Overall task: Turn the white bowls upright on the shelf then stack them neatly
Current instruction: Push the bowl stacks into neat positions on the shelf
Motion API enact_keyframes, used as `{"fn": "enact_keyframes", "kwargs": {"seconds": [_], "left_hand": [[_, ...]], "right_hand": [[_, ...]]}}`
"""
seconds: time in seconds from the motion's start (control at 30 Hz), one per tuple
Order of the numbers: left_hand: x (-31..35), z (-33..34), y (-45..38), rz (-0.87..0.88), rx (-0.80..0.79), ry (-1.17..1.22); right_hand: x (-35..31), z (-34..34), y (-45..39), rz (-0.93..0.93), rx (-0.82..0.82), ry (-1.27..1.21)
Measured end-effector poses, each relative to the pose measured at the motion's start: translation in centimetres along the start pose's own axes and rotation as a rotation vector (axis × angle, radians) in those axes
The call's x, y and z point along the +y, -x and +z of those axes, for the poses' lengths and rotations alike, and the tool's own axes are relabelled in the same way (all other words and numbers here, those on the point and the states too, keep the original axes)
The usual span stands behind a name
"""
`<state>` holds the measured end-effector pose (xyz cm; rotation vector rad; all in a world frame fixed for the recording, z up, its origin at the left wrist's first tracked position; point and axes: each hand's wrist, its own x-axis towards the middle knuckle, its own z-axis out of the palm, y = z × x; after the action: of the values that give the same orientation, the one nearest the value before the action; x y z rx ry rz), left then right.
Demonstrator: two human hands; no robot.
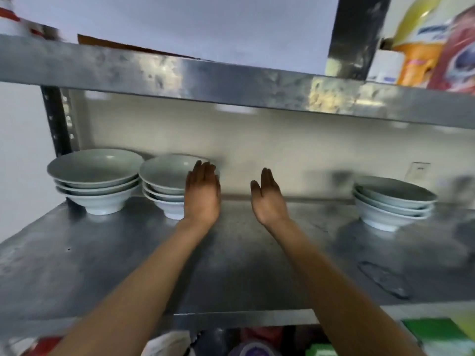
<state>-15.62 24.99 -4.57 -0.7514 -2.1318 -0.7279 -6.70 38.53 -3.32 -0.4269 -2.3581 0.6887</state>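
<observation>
Three stacks of upright white bowls stand on the metal shelf (244,265). The left stack (95,181) sits by the shelf post. The middle stack (164,181) is right beside it. The right stack (393,201) stands apart, far to the right. My left hand (203,194) is flat, fingers together and pointing away, against the right side of the middle stack and covering part of it. My right hand (270,199) hovers over bare shelf between the middle and right stacks, palm turned left, holding nothing.
An upper metal shelf (231,78) hangs low over the bowls, with colourful packets (437,47) at its right end. A dark flat object (383,278) lies on the shelf at the front right. Below the shelf edge are mixed packages (434,337).
</observation>
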Motion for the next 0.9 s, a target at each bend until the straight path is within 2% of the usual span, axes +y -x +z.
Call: {"fn": "enact_keyframes", "kwargs": {"seconds": [0.3, 0.47, 0.53, 0.77, 0.83, 0.9], "left_hand": [[12.7, 5.0, 0.5, 0.159, -0.236, 0.309], [19.2, 7.1, 1.1, 0.238, -0.358, 0.502], [21.9, 8.3, 1.2, 0.226, -0.405, 0.564], [28.7, 12.6, 0.8, 0.193, -0.448, 0.69], [30.3, 14.4, -0.3, 0.112, -0.473, 0.75], [31.9, 16.3, -2.0, -0.069, -0.483, 0.841]], "right_hand": [[10.4, -11.8, 5.3, 0.222, 0.182, 0.186], [15.6, -16.4, 7.8, 0.384, 0.296, 0.201], [17.6, -17.6, 8.7, 0.423, 0.325, 0.182], [22.6, -21.9, 8.0, 0.36, 0.486, 0.028], [24.3, -23.2, 6.5, 0.377, 0.527, -0.037], [26.6, -24.4, 4.4, 0.411, 0.572, -0.108]]}}
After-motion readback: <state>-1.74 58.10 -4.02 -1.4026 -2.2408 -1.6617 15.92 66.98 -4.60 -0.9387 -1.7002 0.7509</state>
